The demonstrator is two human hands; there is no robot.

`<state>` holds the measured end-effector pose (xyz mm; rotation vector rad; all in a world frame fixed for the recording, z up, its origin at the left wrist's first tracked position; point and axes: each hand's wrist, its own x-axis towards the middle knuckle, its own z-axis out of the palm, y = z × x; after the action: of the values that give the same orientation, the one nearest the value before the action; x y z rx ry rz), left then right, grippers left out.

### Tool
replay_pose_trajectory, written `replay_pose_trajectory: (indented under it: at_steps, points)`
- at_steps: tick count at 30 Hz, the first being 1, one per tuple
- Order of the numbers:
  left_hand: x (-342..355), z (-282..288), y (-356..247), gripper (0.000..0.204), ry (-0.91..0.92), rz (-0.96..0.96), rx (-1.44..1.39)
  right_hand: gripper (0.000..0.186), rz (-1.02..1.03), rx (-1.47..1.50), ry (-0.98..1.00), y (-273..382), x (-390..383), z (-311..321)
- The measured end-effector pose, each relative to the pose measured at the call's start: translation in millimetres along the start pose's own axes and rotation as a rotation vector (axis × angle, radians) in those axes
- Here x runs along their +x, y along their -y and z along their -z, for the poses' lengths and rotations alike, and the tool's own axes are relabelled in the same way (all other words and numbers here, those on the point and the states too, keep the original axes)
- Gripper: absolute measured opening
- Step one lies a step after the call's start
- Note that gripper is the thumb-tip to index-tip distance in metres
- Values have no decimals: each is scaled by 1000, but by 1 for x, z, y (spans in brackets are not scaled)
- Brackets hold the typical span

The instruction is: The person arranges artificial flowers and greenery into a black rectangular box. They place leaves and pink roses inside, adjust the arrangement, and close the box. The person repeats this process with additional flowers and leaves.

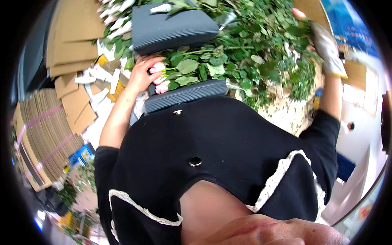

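Observation:
My bare left hand [143,73] has its fingers curled over pink rose heads [161,85] at the left end of leafy stems [188,67] lying between two dark grey ridged pads [185,97]. My right hand [320,41], in a grey glove with a pale cuff, is raised at the upper right, holding a pink rose [299,14] by its leafy stem; that hand is slightly blurred. The upper pad [173,30] has a white-wrapped bud lying on it, and more white-wrapped buds [120,28] line its upper left.
Flat cardboard sheets [71,34] and a strapped cardboard stack [49,134] are on the left, with scattered white paper strips [98,77]. A mass of rose foliage [257,36] spreads above and right of the pads. A small distant person [350,126] appears at the far right.

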<state>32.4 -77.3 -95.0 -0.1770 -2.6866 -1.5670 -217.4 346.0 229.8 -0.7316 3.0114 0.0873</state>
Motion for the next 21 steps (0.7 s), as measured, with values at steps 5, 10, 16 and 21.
replay_pose_trajectory:
  at_steps: [5, 10, 16, 21]
  points:
    - [-4, 3, -2, 52, -75, -66, 63, 28, 352, -136, -46, 136, -29, 11]
    - [-6, -4, 16, 41, -45, -68, 94, 36, 1097, 81, -556, 260, -12, -141]
    - [-8, -9, 10, 36, -97, -51, 37, 30, 987, -75, -492, 270, 7, -232]
    - [-9, -12, 9, 35, -120, -76, 65, 37, 1000, -59, -568, 268, 11, -230]
